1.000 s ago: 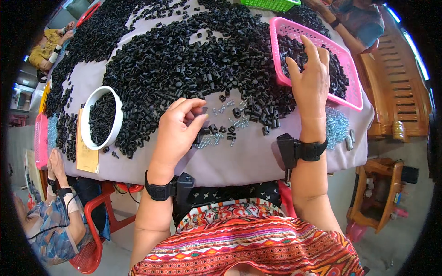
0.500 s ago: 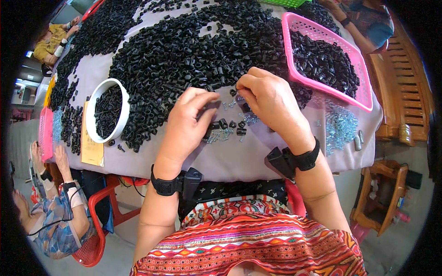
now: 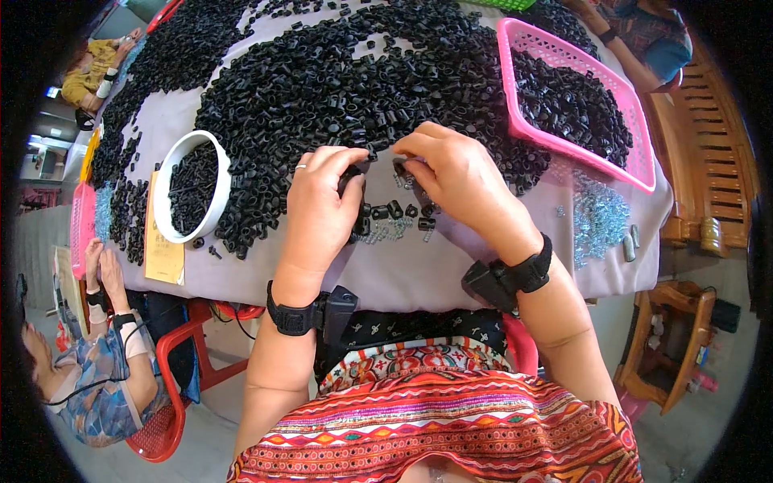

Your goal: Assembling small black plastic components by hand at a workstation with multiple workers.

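Note:
Over the near side of the big pile of black plastic tubular pieces (image 3: 298,105), my left hand (image 3: 318,209) curls its fingers and thumb around a small black plastic piece (image 3: 354,171). Opposite it, a short gap away, my right hand (image 3: 459,173) pinches another small black piece (image 3: 399,167) between thumb and fingertips. Just below and between the hands lie several loose black pieces (image 3: 393,210) and a few small metal springs (image 3: 382,233). My fingers partly cover both held pieces, so their exact shape cannot be made out.
A white round bowl (image 3: 219,201) of thin black parts stands left, beside a yellow paper (image 3: 163,258). At right is a pink basket (image 3: 515,121) of black pieces, with a heap of springs (image 3: 600,217) below it. Other people sit at the left and far right.
My right hand has shifted left and now shows a black piece in its pinch. My left hand's fingers have closed more around a piece. The hands of the person at left have come together.

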Tool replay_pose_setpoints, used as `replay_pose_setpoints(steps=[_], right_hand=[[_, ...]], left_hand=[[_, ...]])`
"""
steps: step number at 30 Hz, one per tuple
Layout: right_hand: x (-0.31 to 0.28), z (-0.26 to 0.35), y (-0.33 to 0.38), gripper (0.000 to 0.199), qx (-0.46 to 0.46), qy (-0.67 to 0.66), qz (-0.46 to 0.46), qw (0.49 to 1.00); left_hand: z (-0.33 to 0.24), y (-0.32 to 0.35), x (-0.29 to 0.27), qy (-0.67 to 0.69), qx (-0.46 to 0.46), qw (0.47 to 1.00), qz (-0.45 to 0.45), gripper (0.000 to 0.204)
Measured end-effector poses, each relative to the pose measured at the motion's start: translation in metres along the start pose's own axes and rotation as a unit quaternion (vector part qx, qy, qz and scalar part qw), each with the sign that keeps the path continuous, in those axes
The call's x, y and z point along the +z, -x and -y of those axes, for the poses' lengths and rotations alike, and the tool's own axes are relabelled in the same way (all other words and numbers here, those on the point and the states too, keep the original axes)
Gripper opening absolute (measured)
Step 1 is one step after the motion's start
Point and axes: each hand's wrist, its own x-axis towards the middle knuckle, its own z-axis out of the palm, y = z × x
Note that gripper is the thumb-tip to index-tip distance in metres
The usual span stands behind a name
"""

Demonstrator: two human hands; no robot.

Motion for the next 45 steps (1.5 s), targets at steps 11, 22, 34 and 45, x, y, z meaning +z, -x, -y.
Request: replay_pose_setpoints(steps=[11, 22, 34, 45], right_hand=[[0.0, -0.001, 0.001, 0.018, 0.007, 0.018, 0.008, 1.0], [0.0, 0.004, 0.0, 0.015, -0.007, 0.013, 0.022, 1.0], [0.017, 0.016, 0.003, 0.013, -0.053, 0.066, 0.024, 0.996], [0.004, 0.021, -0.001, 0.009, 0.116, -0.251, -0.002, 0.961]], left_hand=[[-0.008, 0.0, -0.002, 0.068, -0.106, 0.99, 0.056, 0.031], [-0.003, 0.001, 0.003, 0.234, -0.166, 0.958, -0.015, 0.027], [-0.003, 0.002, 0.005, 0.313, -0.185, 0.932, -0.003, 0.019], [-0.009, 0.001, 0.003, 0.409, -0.208, 0.887, 0.056, 0.028]])
